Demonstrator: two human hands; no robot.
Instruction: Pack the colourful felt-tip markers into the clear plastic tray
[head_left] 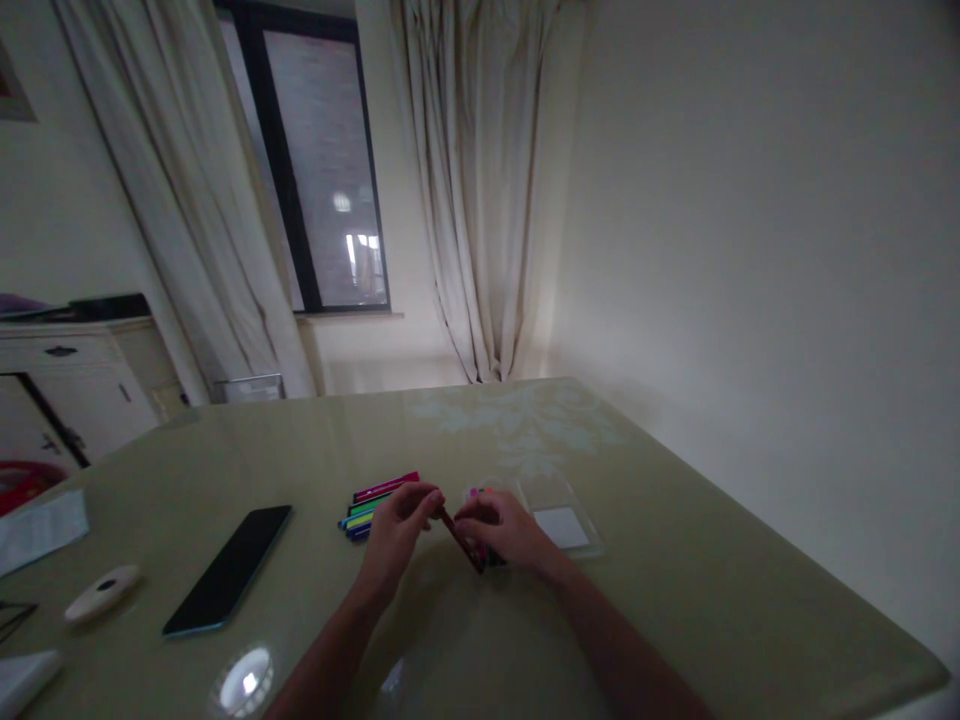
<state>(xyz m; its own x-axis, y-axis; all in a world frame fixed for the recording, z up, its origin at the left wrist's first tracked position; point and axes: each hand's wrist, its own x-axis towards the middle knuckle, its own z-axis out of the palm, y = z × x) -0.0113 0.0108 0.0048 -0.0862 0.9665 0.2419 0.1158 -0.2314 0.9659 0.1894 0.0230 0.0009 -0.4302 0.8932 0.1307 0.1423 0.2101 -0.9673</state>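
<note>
Between my two hands a slim dark red marker pen (465,545) slants down to the right. My left hand (397,530) is closed in a pinch at its upper end. Fingers of my right hand (511,525) are curled closed on its middle, partly hiding the contact. Just left of my left hand lie several coloured marker pens (363,515) in pink, green, yellow and blue. A clear plastic case (592,535) lies open under and beyond my right hand. A few pen ends show in its near half, mostly covered by that hand.
On the left of the table (660,600) lie a black phone (229,570), a white oval object (102,594) and a paper sheet (43,530). A round shiny clear object (246,682) is near the front edge. The wall (772,250) borders the right side.
</note>
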